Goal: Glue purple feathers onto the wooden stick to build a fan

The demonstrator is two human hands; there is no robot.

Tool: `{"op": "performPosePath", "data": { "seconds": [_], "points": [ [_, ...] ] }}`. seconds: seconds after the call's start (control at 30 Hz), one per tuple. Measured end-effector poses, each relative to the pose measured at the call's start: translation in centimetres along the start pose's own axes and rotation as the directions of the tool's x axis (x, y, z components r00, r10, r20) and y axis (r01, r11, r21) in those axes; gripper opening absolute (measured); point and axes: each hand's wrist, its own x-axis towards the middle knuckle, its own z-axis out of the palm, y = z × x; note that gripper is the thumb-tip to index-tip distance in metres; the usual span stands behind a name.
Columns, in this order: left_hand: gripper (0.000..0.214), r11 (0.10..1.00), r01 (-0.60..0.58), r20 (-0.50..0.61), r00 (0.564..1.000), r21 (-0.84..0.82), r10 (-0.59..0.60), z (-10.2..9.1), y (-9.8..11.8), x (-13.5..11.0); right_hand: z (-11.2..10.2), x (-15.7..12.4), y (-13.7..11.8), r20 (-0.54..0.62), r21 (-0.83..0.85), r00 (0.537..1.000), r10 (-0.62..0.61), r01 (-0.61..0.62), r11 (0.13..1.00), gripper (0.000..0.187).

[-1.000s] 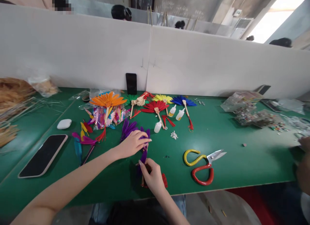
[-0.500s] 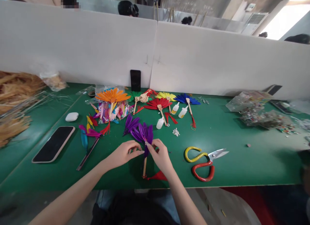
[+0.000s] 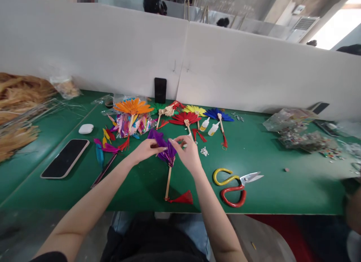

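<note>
A small purple feather fan (image 3: 170, 159) lies before me, its wooden handle (image 3: 168, 183) pointing at me and a red tassel (image 3: 183, 197) at the handle's end. My left hand (image 3: 146, 150) pinches purple feathers at the fan's left side, thumb and finger close together. With thumb and fingertips, my right hand (image 3: 186, 153) grips the feathers near their upper right tips. Loose purple feathers (image 3: 155, 135) lie just beyond my left fingers, partly overlapped by the fan. Small white beads (image 3: 204, 151) are scattered right of my right hand.
Scissors (image 3: 237, 183) with yellow and red handles lie at right. Finished-looking orange (image 3: 133, 106), red (image 3: 184, 118) and blue fans (image 3: 219, 114) stand behind, near glue bottles (image 3: 213, 129). A phone (image 3: 65, 158), earbud case (image 3: 86, 129) and loose coloured feathers (image 3: 100, 155) are at left; a white partition (image 3: 239, 70) rises behind.
Both hands have moved away from me, from the fan's feather base toward the feather tips. More of the handle and red tassel shows now. The view has shifted slightly.
</note>
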Motion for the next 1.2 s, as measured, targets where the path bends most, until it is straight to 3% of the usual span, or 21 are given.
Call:
{"op": "performPosePath", "data": {
  "seconds": [0.1,0.2,0.3,0.43,0.77,1.2],
  "points": [
    [0.041,0.996,0.034,-0.11,0.994,0.083,-0.025,-0.5,-1.4,0.6,-0.4,-2.7,1.6,-0.064,-0.034,0.997,0.044,-0.047,0.998,0.026],
    [0.044,0.99,0.045,-0.151,0.988,0.137,-0.024,-0.7,-2.3,1.2,0.4,-6.4,3.5,-0.054,-0.109,0.997,0.05,-0.055,0.993,0.025],
    [0.041,0.993,0.041,-0.244,0.97,0.107,-0.013,-1.0,-2.6,1.7,1.8,-9.2,4.8,0.014,-0.172,1.0,0.028,-0.025,0.985,0.054],
    [0.037,0.998,0.044,-0.378,0.926,0.049,-0.022,-1.3,-3.0,2.0,3.1,-9.9,5.3,0.095,-0.233,0.995,0.015,0.007,0.972,0.078],
    [0.039,0.992,-0.003,-0.15,0.988,0.127,0.022,1.3,-3.3,2.5,3.8,-9.6,5.6,0.138,-0.265,0.99,0.028,0.01,0.964,0.081],
    [0.043,0.987,-0.024,-0.065,0.997,0.159,0.034,2.1,-3.6,3.1,4.0,-9.7,6.0,0.16,-0.365,0.987,-0.035,0.092,0.926,0.082]
  ]
}}
